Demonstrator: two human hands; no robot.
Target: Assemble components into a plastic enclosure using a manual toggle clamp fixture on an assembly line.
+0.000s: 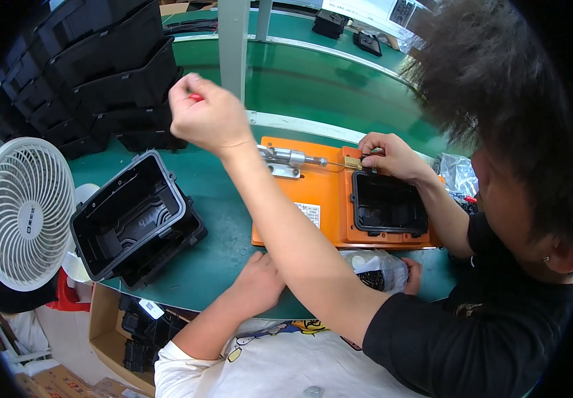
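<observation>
Crossed arms crowd an orange fixture and a bag of loose parts

On the green-topped workbench (223,219), the forearm of a co-worker in a black short sleeve (452,331) spans the wearer's space; a sudden drop could bump the wearer or the orange block-shaped fixture (331,199). The open black plastic box (182,229) stands near the front edge, so a stray elbow could topple it. The black rectangular plastic shell (392,202) sits in the fixture, where a knock might unseat it. In front of the fixture lies the clear plastic bag (392,268) with small black parts (373,280); the wearer's right hand (414,275) grasps its side, and a slackened hold could spill them. The co-worker's far hand (396,157) is beside the brass-coloured block (352,162), near the silver metal clamp (293,157), so fingers could be pinched if its rod advances.

The co-worker's sleeve hides the wearer's right forearm, and the bag's mouth cannot be made out. The wearer's left hand (256,285) rests by the bench edge, fingers bent; whether it holds anything, I cannot tell. The co-worker's raised hand (210,119) is blurred, clenched around a red piece (197,97), mostly covered.
</observation>
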